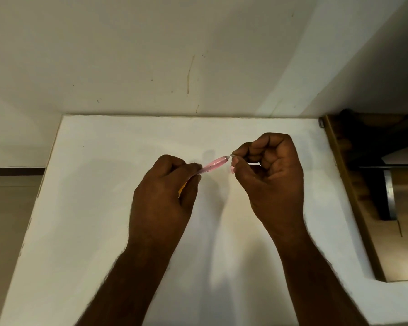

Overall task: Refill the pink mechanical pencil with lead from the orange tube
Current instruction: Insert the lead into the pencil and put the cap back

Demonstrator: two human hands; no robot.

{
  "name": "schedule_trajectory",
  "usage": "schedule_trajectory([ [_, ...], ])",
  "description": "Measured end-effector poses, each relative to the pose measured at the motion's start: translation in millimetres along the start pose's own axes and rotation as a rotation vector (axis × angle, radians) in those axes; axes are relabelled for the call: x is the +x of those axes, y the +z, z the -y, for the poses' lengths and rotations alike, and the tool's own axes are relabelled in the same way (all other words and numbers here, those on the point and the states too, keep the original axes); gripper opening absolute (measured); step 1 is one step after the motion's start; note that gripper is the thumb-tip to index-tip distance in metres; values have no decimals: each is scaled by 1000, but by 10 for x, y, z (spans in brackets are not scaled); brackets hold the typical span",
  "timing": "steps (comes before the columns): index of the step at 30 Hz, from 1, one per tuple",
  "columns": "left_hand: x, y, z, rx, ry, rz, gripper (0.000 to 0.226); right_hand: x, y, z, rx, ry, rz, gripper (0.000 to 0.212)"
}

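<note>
My left hand (pixel 161 198) is closed around the pink mechanical pencil (pixel 213 164), whose translucent barrel sticks out up and to the right, above the white table (pixel 92 208). A sliver of orange, the orange tube (pixel 181 188), shows under the left fingers in the same hand. My right hand (pixel 269 175) is curled, thumb and forefinger pinched together right at the pencil's open end. A small grey piece sits at those fingertips and a bit of pink shows below the thumb; what they are is too small to tell.
The white table meets a cream wall (pixel 174 55) at its far edge. A wooden frame with dark metal parts (pixel 375 184) borders the table on the right. Brown floor (pixel 10 208) lies beyond the left edge.
</note>
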State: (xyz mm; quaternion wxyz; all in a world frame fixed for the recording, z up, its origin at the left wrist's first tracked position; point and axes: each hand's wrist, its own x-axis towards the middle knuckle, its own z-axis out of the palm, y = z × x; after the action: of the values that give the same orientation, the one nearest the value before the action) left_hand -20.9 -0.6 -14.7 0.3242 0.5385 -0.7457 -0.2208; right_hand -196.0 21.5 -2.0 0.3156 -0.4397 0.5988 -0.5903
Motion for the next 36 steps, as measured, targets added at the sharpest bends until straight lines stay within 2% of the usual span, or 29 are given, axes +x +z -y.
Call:
schedule_trajectory([
  [7, -1, -15, -2, 14, 0, 19, 20, -3, -27, -24, -144, -87, 52, 38],
  [12, 13, -34, 16, 116, 7, 33, 22, -15, -74, -36, -397, -223, 118, 38],
  [19, 31, -52, 51, 186, 40, 57, 25, -33, -83, -76, -669, -371, 153, 21],
  [24, 20, -46, 52, 140, 11, 84, 24, -49, -52, -78, -514, -270, 92, 33],
  [28, 22, -40, 48, 62, -22, 59, 21, 7, -110, -173, -333, -92, 2, 27],
  [31, 23, -32, 34, 49, -44, 63, 20, 20, -147, -287, -489, -31, -95, 25],
  [36, 21, -30, -4, 87, -54, 102, 21, -55, 22, -455, -818, 11, 47, 33],
])
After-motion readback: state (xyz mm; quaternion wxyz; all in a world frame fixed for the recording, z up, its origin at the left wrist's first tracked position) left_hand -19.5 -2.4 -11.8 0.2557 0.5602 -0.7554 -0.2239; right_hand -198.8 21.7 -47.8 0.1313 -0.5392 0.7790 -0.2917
